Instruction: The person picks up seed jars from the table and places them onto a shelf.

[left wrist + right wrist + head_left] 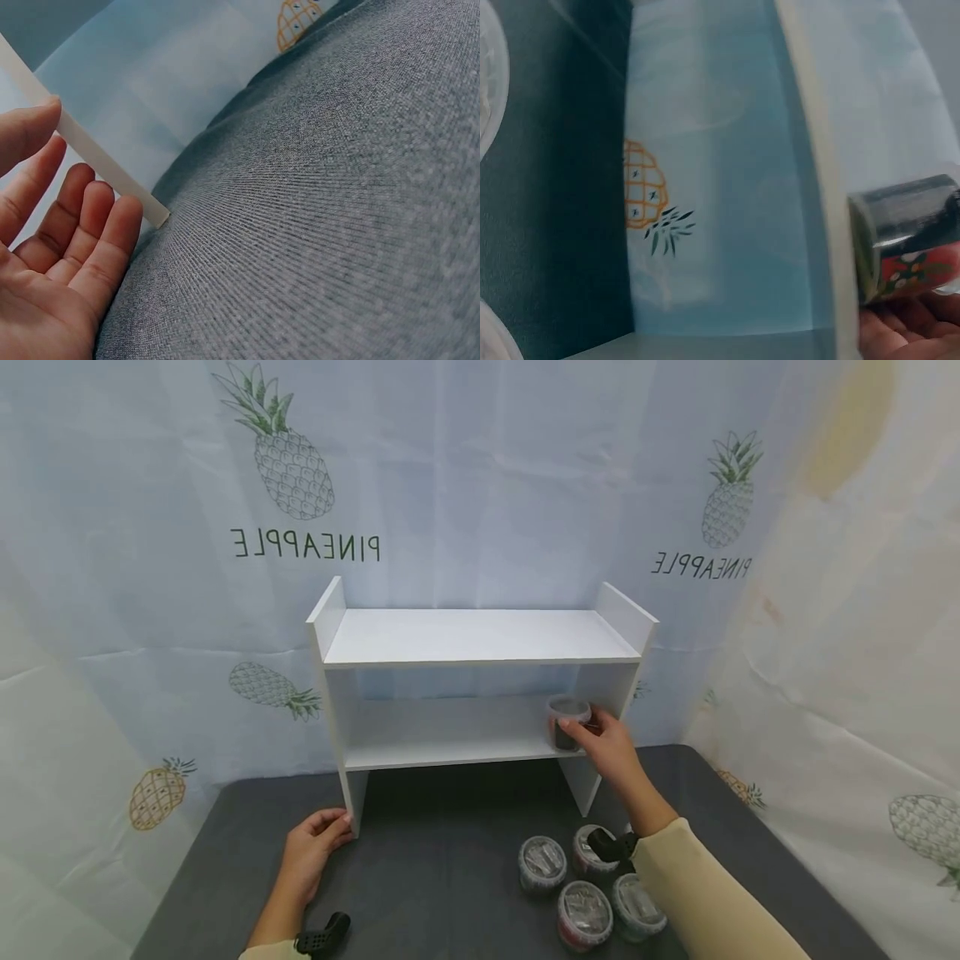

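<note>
A white two-tier shelf (pixel 480 637) stands on the dark cloth-covered table. At its right end, my right hand (pixel 613 750) grips a small clear plastic tub (pixel 564 710) by the side. That tub is upright at the front of the lower tier. In the right wrist view the tub (pixel 913 232) shows dark contents and a red patterned label, with fingers (pixel 907 326) along its side. My left hand (pixel 315 843) pinches the front edge of the shelf's left side panel (pixel 112 169) near its foot, thumb and forefinger on it, the other fingers loosely curled.
Several more lidded tubs (pixel 543 862) are grouped on the table (pixel 442 860) at front right, partly hidden by my right sleeve (pixel 705 885). A pineapple-print curtain (pixel 480 485) hangs close behind the shelf and along both sides.
</note>
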The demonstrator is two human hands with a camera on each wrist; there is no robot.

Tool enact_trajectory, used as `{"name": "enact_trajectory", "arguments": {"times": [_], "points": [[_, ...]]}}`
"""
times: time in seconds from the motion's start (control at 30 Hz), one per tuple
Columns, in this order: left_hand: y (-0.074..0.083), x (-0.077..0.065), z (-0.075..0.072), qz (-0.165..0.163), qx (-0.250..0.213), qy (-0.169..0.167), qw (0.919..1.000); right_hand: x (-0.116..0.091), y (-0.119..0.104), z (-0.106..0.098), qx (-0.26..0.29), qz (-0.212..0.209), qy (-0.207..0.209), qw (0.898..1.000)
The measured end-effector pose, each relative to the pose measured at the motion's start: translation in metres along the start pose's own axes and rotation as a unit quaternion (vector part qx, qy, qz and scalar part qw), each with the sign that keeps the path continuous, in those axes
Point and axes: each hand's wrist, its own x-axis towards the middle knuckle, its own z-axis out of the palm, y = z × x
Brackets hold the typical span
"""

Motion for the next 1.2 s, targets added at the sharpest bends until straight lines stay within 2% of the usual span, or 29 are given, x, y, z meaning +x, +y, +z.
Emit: {"name": "enact_trajectory", "arguments": {"times": [0.23, 0.43, 0.77, 1.03, 1.2], "points": [[0.0, 0.0, 0.002, 0.004, -0.005, 0.002, 1.0, 0.013, 0.007, 0.007, 0.011, 0.001, 0.001, 1.0], [0.001, -0.001, -0.001, 0.002, -0.017, -0.006, 0.9998, 0.016, 0.007, 0.014, 0.062, 0.006, 0.015, 0.998], [0.003, 0.0, -0.002, -0.005, -0.014, -0.014, 0.9998, 0.0, -0.028, 0.015, 0.105, 0.035, 0.021, 0.994], [0.002, -0.002, -0.001, 0.006, -0.002, -0.012, 0.9999, 0.013, -0.005, 0.019, 0.076, 0.03, 0.036, 0.996], [0.003, -0.003, -0.001, 0.01, -0.002, -0.015, 0.9998, 0.016, -0.001, 0.022, 0.061, 0.021, 0.056, 0.996]]}}
